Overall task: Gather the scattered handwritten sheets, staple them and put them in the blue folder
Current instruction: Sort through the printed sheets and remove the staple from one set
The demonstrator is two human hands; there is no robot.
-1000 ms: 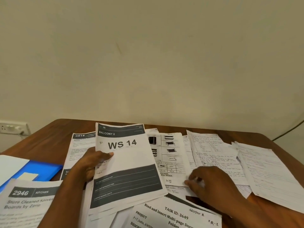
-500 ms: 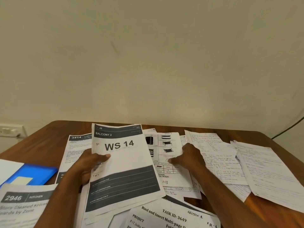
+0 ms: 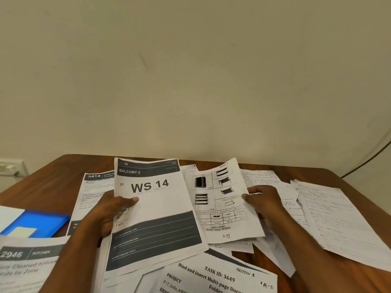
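Loose papers cover a brown wooden table (image 3: 53, 178). My left hand (image 3: 110, 210) grips the left edge of a printed "WS 14" sheet (image 3: 156, 210), thumb on top. My right hand (image 3: 262, 199) pinches the right edge of a printed sheet with furniture drawings (image 3: 220, 199) and lifts that side off the pile. Handwritten sheets (image 3: 338, 218) lie at the right, one (image 3: 262, 176) partly behind my right hand. The blue folder (image 3: 36, 223) lies at the left edge, partly under white paper. No stapler is in view.
Printed sheets lie around: a "3414" page (image 3: 93, 191) at the left rear, a "2946 Kitchen" page (image 3: 27, 263) at the front left, a "Task ID 3649" page (image 3: 215, 278) in front. A wall socket (image 3: 10, 167) and a dark cable (image 3: 368, 157) are by the wall.
My right hand moved from the front of the pile onto the furniture sheet, then took its right edge and raised it. My left hand kept holding the "WS 14" sheet.
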